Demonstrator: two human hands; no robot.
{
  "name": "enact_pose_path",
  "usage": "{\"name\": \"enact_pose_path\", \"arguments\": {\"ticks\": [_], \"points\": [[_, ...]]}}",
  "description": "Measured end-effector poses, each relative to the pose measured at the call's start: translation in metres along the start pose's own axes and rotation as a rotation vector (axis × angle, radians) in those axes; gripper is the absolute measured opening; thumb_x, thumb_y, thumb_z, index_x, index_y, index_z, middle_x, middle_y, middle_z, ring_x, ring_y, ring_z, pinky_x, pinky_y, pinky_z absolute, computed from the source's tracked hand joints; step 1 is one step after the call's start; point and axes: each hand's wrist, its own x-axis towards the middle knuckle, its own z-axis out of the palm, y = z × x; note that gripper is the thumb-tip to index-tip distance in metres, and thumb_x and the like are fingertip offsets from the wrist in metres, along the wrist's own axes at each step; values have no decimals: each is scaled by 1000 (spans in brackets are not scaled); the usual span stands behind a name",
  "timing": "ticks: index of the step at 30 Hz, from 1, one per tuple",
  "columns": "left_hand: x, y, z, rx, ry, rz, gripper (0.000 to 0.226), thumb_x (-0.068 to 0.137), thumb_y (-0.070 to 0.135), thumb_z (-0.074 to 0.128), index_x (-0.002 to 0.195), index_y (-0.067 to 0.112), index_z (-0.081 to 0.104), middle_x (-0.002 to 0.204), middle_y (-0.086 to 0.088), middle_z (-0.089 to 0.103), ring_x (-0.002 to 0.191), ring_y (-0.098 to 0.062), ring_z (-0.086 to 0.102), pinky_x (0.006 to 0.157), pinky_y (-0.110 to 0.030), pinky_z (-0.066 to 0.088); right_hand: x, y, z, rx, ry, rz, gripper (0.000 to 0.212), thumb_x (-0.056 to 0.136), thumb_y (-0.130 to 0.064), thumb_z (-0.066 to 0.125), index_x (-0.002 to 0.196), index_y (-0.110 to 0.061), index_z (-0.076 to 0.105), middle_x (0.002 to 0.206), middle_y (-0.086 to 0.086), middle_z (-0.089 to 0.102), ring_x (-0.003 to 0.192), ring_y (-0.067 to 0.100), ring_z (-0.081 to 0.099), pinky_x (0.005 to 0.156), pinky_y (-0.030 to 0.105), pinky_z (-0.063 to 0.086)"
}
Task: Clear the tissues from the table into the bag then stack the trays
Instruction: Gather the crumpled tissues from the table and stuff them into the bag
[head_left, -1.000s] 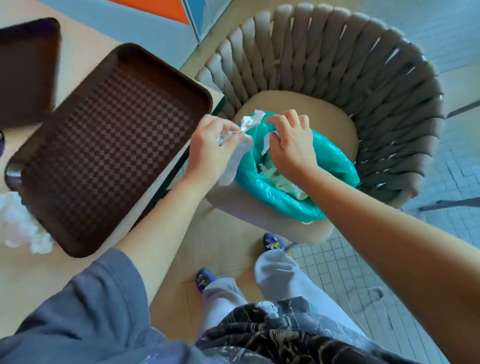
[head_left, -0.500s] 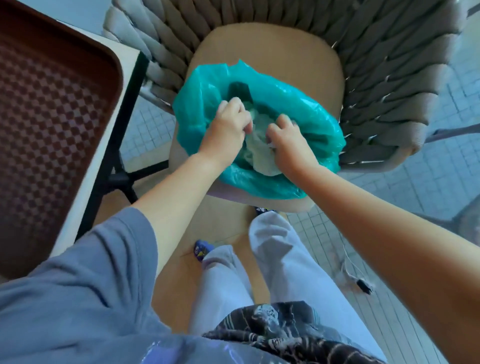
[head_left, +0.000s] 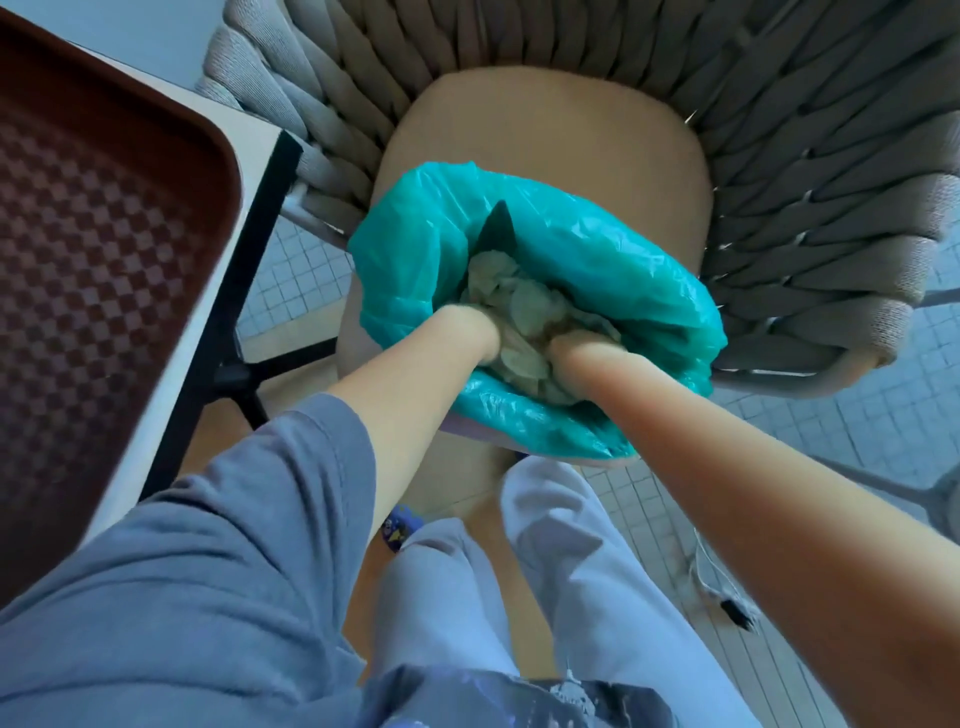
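Note:
A teal plastic bag (head_left: 410, 249) stands open on the beige seat of a woven chair (head_left: 545, 130). Crumpled white tissues (head_left: 519, 306) fill its mouth. My left hand (head_left: 467, 330) and my right hand (head_left: 574, 348) are both pushed down into the bag among the tissues. Their fingers are buried in the paper, so how they lie is hidden. A brown checkered tray (head_left: 104, 234) lies on the table at the left.
The table's white edge (head_left: 244, 171) and black leg (head_left: 244, 291) stand just left of the chair. The chair's grey woven back (head_left: 779, 156) curves around the bag. A cable with a small plug (head_left: 735, 610) lies on the tiled floor at the right.
Both hands carried tissues from the bag's rim down into the bag and now sit deeper in it. The view has closed in on the chair, and the table's tissues are out of frame.

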Motion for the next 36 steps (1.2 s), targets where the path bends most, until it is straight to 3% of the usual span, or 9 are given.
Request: {"name": "enact_pose_path", "arguments": {"ticks": [3, 6, 8, 12, 18, 21, 25, 31, 36], "points": [[-17, 3, -10, -24, 93, 39, 25, 90, 13, 46, 109, 7, 62, 111, -10, 62, 95, -28, 58, 88, -36, 48, -11, -4, -8, 35, 9, -7, 44, 88, -26, 51, 129, -8, 48, 132, 16, 49, 122, 34, 46, 102, 37, 36], [-48, 1, -21, -91, 264, 71, 20, 86, -1, 40, 93, 4, 59, 98, -13, 59, 84, -30, 53, 76, -38, 46, -32, -9, -20, -38, 105, -99, 40, 74, -30, 60, 112, -14, 60, 112, 10, 59, 102, 33, 56, 90, 35, 48], [-71, -3, -22, -152, 398, 139, 18, 83, -4, 38, 91, 3, 52, 103, -16, 56, 92, -33, 52, 77, -41, 44, -46, -14, -29, -31, 200, -116, 36, 77, -29, 57, 110, -13, 59, 109, 11, 57, 101, 34, 55, 87, 36, 47], [-116, -15, -9, -285, 621, 267, 44, 83, -4, 38, 121, 9, 54, 124, -10, 52, 116, -30, 44, 95, -48, 41, -72, -33, -43, -58, 363, -162, 32, 87, -22, 46, 117, -11, 54, 115, 14, 49, 109, 35, 48, 85, 40, 43], [-183, -44, 23, -322, 977, 268, 41, 86, 1, 47, 127, 6, 52, 127, -13, 54, 122, -31, 44, 100, -50, 40, -113, -93, -60, -37, 588, -279, 23, 87, -12, 45, 103, -2, 57, 115, 16, 51, 105, 37, 47, 83, 44, 48], [-218, -66, 44, -281, 1078, 196, 44, 88, 2, 49, 131, 6, 49, 136, -15, 50, 130, -31, 40, 108, -45, 33, -132, -131, -58, -44, 679, -351, 26, 89, -11, 46, 109, 1, 57, 123, 19, 51, 109, 39, 47, 87, 46, 46], [-265, -97, 87, -261, 1234, 60, 44, 84, 4, 47, 128, 6, 53, 134, -16, 52, 127, -34, 44, 104, -46, 37, -155, -189, -47, -53, 754, -481, 37, 88, -10, 47, 124, -7, 53, 127, 16, 53, 115, 37, 48, 94, 45, 42], [-326, -146, 172, -335, 1292, -204, 47, 87, 2, 53, 133, 7, 48, 144, -13, 42, 135, -30, 33, 111, -44, 30, -181, -285, -15, -124, 791, -623, 41, 94, -13, 48, 135, -16, 44, 137, 8, 49, 126, 30, 43, 105, 43, 36], [-365, -184, 247, -451, 1307, -391, 49, 82, 0, 57, 130, 5, 51, 144, -16, 40, 134, -34, 35, 109, -45, 29, -190, -360, 27, -147, 739, -800, 40, 92, -11, 47, 132, -10, 47, 133, 12, 52, 123, 34, 46, 100, 47, 38]]}}
